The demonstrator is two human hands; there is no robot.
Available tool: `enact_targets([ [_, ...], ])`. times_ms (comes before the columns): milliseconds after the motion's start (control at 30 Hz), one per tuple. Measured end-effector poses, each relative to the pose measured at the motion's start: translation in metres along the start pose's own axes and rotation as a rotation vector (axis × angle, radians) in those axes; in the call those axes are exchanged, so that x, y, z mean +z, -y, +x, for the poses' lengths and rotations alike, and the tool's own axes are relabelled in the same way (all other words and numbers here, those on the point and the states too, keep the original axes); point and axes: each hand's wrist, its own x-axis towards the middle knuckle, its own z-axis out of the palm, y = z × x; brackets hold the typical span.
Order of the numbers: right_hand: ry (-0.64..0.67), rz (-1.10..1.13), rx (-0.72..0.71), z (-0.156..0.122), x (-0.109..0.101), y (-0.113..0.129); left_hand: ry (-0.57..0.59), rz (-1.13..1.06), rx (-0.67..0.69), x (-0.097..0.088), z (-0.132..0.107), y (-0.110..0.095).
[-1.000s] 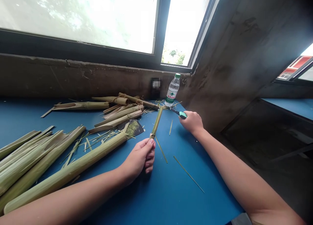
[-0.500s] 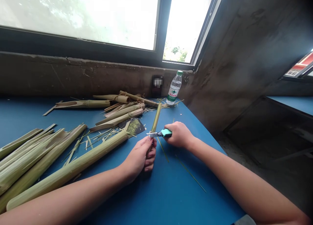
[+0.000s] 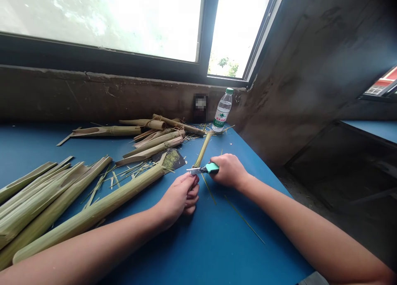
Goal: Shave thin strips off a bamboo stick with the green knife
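Left hand (image 3: 180,196) curled shut around lower end of slim green bamboo strip (image 3: 202,152); strip rises tilted from grip. Right hand (image 3: 228,171) clamped on teal-handled steel cutter (image 3: 211,168), blade across strip, just above left grip. Blue worktop (image 3: 248,243) below.

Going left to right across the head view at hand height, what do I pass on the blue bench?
Split bamboo pieces → left hand → teal-handled cutter → right hand
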Motion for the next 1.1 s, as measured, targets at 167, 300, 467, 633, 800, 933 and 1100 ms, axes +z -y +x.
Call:
enact_targets([
  [167, -0.001, 0.01, 0.006, 0.0, 0.0, 0.005, 0.006, -0.029, 0.005, -0.002, 0.0, 0.0],
  [300, 0.016, -0.027, 0.037, 0.0, 0.0, 0.008, -0.016, -0.004, 0.009, -0.004, 0.002, 0.003],
  [467, 0.03, -0.112, 0.139, 0.004, 0.0, 0.002, -0.077, 0.109, 0.011, -0.003, 0.003, 0.007],
  [633, 0.032, -0.158, 0.187, 0.01, 0.003, -0.007, -0.092, 0.157, -0.009, -0.002, 0.007, 0.006],
  [800, 0.04, -0.139, 0.329, 0.025, 0.003, -0.042, -0.078, 0.123, -0.04, -0.004, 0.006, 0.004],
  [933, 0.032, -0.1, 0.694, 0.026, -0.006, -0.103, 0.0, 0.15, -0.047, -0.005, -0.001, 0.007],
  [1100, -0.04, -0.047, 0.763, 0.017, -0.006, -0.13, -0.007, 0.119, -0.036, -0.004, 0.0, 0.005],
])
